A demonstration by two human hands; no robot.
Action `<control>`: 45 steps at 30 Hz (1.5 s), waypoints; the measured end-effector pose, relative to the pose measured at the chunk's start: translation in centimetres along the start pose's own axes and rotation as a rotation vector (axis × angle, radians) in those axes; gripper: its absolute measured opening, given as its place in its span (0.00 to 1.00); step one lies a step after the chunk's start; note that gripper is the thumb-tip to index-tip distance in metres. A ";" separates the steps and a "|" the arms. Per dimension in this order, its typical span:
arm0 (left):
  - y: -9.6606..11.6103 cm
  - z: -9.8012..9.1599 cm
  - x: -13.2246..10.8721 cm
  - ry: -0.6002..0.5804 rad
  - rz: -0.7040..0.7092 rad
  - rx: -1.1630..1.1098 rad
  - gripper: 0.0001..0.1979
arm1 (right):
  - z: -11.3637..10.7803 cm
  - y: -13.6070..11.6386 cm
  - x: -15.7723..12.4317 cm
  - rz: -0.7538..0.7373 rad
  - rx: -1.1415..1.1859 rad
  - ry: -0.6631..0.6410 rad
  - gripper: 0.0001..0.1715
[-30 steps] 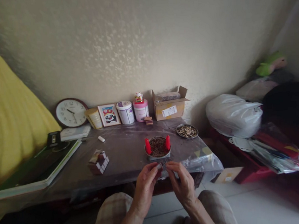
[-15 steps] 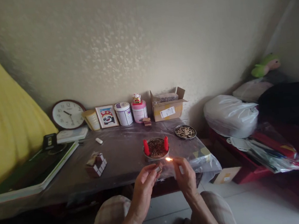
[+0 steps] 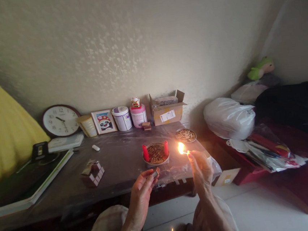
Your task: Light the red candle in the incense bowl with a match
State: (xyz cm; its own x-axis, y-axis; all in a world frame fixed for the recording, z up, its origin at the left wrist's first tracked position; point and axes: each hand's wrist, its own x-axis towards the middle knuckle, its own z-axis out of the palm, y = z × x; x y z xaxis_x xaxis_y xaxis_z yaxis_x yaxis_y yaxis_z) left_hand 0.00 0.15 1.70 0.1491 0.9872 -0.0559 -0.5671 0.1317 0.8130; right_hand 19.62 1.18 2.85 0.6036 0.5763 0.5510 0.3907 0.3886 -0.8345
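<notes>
Between the thumb and fingers of my left hand [image 3: 141, 193] is a small matchbox [image 3: 156, 173], held low in front of the table edge. My right hand [image 3: 202, 167] pinches a burning match [image 3: 185, 152], its bright flame [image 3: 181, 148] pointing up and left. Just beyond my hands stands a round dish [image 3: 156, 162] with a dark, speckled filling. Two red candles stand in it, a left candle [image 3: 145, 153] and a right candle [image 3: 166, 148]; no flame shows on either. The match flame is apart from the right candle, to its right.
Behind the flame sits a round plate of matchsticks [image 3: 185, 135]. A stack of matchboxes [image 3: 92, 175] is at left on the plastic-covered table [image 3: 119, 151]. Along the wall are a clock [image 3: 62, 120], a picture frame [image 3: 104, 121], tins [image 3: 122, 119] and an open cardboard box [image 3: 167, 115].
The match flame has grown larger and brighter. My right hand has risen and moved right, away from the matchbox in my left hand. The view has shifted slightly.
</notes>
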 end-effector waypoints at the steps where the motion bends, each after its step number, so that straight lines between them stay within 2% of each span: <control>1: 0.0 0.0 0.0 0.002 -0.001 -0.002 0.12 | 0.0 -0.1 0.1 0.012 0.003 0.004 0.11; 14: -0.5 -0.6 0.0 -0.028 0.021 0.008 0.11 | 0.9 0.1 0.6 -0.011 0.087 -0.010 0.12; 27: 0.1 -0.1 -0.1 0.036 0.003 0.033 0.15 | 2.4 0.2 0.6 0.169 0.186 -0.075 0.13; 33: 0.0 -0.2 -0.1 0.012 0.008 0.033 0.13 | 2.8 0.0 0.8 0.226 0.265 -0.082 0.13; 45: 0.0 -0.4 -0.4 -0.003 0.000 0.049 0.12 | 3.4 0.0 1.5 0.177 0.273 -0.129 0.12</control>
State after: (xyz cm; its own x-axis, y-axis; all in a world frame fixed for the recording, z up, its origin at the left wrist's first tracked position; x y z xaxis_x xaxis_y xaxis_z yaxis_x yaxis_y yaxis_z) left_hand -0.33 -0.18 1.47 0.1514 0.9870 -0.0538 -0.5266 0.1266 0.8406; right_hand 18.17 4.46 3.74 0.5459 0.7313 0.4089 0.0766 0.4424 -0.8935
